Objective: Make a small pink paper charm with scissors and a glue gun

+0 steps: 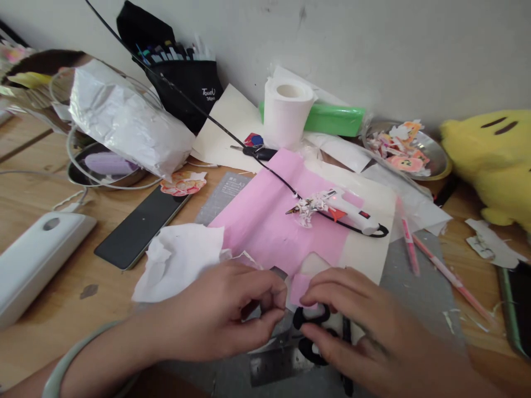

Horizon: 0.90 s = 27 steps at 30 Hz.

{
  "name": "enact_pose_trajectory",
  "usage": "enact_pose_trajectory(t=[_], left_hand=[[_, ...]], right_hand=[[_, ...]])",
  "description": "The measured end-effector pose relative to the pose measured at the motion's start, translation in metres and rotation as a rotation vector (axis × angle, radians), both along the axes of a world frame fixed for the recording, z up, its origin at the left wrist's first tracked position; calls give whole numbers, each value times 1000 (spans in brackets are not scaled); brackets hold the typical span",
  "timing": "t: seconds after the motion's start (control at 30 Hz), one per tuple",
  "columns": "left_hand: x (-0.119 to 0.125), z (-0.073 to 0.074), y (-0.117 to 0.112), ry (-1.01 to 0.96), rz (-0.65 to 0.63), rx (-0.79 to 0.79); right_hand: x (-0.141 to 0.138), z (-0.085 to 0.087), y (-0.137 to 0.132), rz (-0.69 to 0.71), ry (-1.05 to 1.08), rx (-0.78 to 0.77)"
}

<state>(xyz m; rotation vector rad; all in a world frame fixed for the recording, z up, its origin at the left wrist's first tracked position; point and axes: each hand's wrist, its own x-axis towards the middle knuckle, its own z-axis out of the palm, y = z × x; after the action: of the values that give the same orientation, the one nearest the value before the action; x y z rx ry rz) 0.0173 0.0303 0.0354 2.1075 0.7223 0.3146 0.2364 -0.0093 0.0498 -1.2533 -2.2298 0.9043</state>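
My left hand [232,309] is closed in a pinch, thumb near fingertips; what it holds, if anything, is too small or hidden to make out. To its right, my right hand [360,320] has thumb and fingers apart, just over black scissor handles [313,351]. I cannot tell whether it touches them. A small pink paper piece [299,288] lies by its fingertips. Beyond both hands is a pink sheet [265,221], partly over a cream sheet. On it lies a white glue gun [357,213] with whitish scraps stuck around its nozzle. A metal ruler [274,366] lies below the hands.
A dark phone [139,229] and white power bank [45,254] lie left, near crumpled white paper [178,260]. Behind stand a paper roll [287,113] and black marker case [186,83]. On the right are a bowl of cutouts [435,160], pink pens [452,273] and a yellow plush [493,166].
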Motion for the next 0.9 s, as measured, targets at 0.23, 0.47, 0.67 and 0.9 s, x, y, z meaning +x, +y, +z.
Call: enact_pose_trajectory(t=[0.23, 0.47, 0.67, 0.9], left_hand=[[10, -2, -11, -159, 107, -828], [12, -2, -17, -143, 121, -830], [7, -6, -12, -151, 66, -410], [12, -7, -3, -130, 197, -268]], right_hand=[[-8, -8, -6, 27, 83, -164], [-11, 0, -6, 51, 130, -185], [-10, -5, -8, -48, 168, -122], [-10, -12, -3, -177, 71, -184]])
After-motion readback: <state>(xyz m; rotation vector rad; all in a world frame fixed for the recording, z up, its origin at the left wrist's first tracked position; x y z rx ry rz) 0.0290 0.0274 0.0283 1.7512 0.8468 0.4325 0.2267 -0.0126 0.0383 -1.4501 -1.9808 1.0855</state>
